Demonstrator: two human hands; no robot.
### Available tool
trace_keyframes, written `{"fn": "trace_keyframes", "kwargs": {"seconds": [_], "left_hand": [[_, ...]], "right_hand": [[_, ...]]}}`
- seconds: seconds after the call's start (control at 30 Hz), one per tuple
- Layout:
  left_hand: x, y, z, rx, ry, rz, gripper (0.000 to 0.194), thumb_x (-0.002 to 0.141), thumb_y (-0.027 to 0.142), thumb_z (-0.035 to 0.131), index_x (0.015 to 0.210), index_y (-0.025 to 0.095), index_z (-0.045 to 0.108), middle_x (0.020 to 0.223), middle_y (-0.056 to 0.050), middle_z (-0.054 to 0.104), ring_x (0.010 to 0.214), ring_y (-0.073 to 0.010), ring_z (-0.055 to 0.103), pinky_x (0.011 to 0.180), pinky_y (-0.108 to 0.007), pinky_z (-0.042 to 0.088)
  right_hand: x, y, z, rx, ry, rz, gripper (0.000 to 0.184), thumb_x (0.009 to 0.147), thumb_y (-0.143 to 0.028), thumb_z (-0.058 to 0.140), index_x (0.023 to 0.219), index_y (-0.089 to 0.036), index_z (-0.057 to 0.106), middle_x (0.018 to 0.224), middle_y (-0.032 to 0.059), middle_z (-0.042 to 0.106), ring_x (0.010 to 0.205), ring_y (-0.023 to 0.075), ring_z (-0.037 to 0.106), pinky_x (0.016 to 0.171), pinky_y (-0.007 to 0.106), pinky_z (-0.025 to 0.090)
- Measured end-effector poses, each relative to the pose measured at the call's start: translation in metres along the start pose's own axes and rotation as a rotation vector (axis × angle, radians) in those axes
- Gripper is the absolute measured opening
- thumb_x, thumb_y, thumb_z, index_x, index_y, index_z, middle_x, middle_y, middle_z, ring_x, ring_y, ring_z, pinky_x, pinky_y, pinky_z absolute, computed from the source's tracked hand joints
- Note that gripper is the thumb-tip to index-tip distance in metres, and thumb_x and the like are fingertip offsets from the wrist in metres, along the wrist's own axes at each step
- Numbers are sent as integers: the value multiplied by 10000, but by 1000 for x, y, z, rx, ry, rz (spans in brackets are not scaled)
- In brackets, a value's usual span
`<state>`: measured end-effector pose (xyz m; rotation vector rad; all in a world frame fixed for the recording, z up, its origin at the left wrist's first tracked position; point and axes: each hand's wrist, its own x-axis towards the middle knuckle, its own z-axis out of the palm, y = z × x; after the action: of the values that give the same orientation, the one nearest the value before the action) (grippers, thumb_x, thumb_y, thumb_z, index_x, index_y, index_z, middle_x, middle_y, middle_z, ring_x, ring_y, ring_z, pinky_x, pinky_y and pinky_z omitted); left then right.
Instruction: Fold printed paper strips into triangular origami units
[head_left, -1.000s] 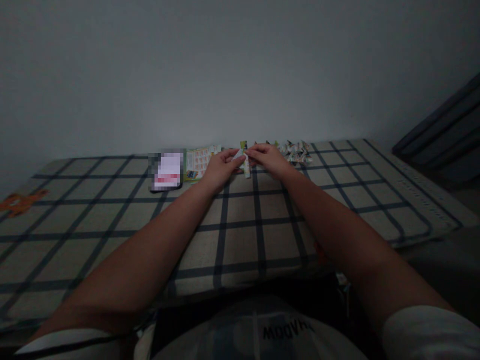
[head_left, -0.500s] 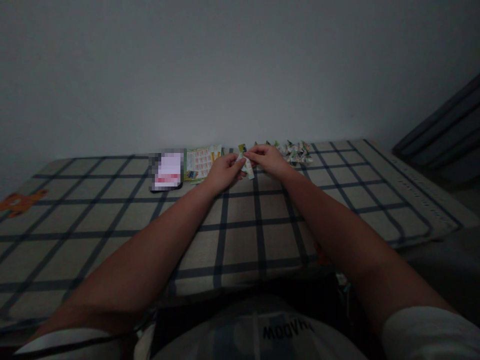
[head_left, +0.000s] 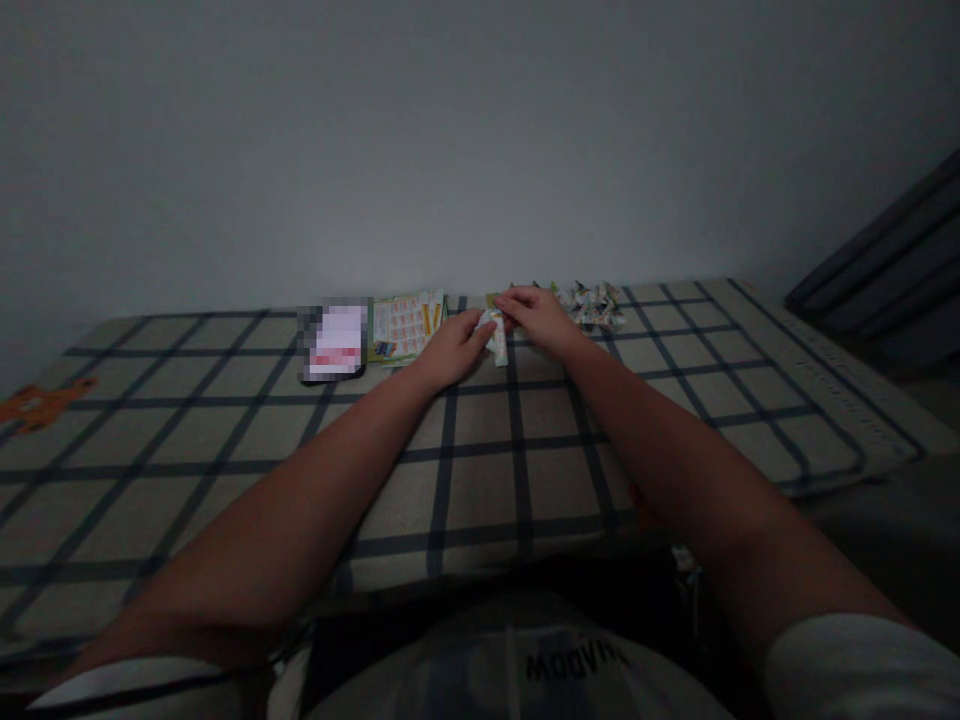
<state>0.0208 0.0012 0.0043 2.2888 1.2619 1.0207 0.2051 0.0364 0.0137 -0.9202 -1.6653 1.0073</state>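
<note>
Both hands meet above the far part of the checked tablecloth. My left hand [head_left: 454, 350] pinches a folded strip of printed paper [head_left: 499, 347] between thumb and fingers. From the other side, the fingertips of my right hand [head_left: 538, 315] are closed on the upper part of the same strip. One white and green end of the strip hangs down between the hands. Behind and to the right of my right hand lie several small folded paper pieces [head_left: 600, 304] with pointed corners, some partly hidden by that hand.
Left of my left hand is a stack of printed leaflets [head_left: 405, 325], with a phone [head_left: 336, 340] beside it, its screen blurred out. An orange figure [head_left: 45, 403] shows on the tablecloth [head_left: 225, 420] at far left. The grey wall [head_left: 480, 150] rises behind the table.
The strip has turned between my fingers: its lower end now hangs straighter, and its upper end has moved right, closer to my right fingertips. My left fingers have closed in more.
</note>
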Motion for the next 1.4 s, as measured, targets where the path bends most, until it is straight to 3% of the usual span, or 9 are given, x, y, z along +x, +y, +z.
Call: {"fn": "trace_keyframes", "kwargs": {"seconds": [0.17, 0.37, 0.53, 0.8, 1.23, 1.4], "left_hand": [[0, 0, -1, 36, -26, 1, 335, 1011, 489, 447, 796, 233, 455, 761, -25, 556, 770, -215, 573, 739, -355, 446], [-1, -2, 0, 32, 74, -39, 278, 1035, 443, 444, 843, 241, 451, 792, -31, 587, 814, -223, 598, 784, -365, 476], [-1, -3, 0, 18, 104, -64, 258, 1032, 428, 454, 851, 244, 446, 812, -38, 594, 814, -223, 590, 789, -364, 469], [-1, -4, 1, -29, 119, -70, 297, 1032, 481, 481, 855, 243, 466, 803, -38, 592, 849, -235, 599, 815, -372, 474], [0, -6, -1, -8, 203, -105, 301, 1026, 462, 516, 835, 245, 431, 811, -33, 557, 818, -220, 558, 795, -368, 453], [0, -4, -1, 4, 232, -139, 349, 1017, 492, 547, 804, 249, 416, 761, -15, 522, 759, -209, 535, 752, -361, 440]], "right_hand": [[-3, -3, 1, -42, -8, -51, 359, 911, -511, 695, 760, -192, 633, 621, -30, 566, 613, 119, 545, 637, 258, 454], [-3, -3, 4, 82, -43, 59, 290, 906, -438, 707, 799, -172, 662, 665, -22, 608, 599, 106, 544, 618, 249, 469], [-4, -5, 2, 48, -89, 103, 255, 847, -397, 776, 792, -165, 686, 687, -4, 651, 629, 112, 569, 639, 251, 497], [-7, -11, 7, -46, -43, 66, 243, 881, -350, 737, 745, -177, 634, 652, -16, 602, 620, 111, 547, 616, 244, 469], [-6, -8, 5, -93, -113, 29, 244, 916, -349, 661, 747, -175, 637, 617, -32, 551, 612, 116, 478, 618, 253, 394], [-7, -6, 4, -137, -139, -26, 338, 944, -397, 625, 681, -188, 588, 610, -27, 532, 609, 118, 471, 626, 261, 391]]}}
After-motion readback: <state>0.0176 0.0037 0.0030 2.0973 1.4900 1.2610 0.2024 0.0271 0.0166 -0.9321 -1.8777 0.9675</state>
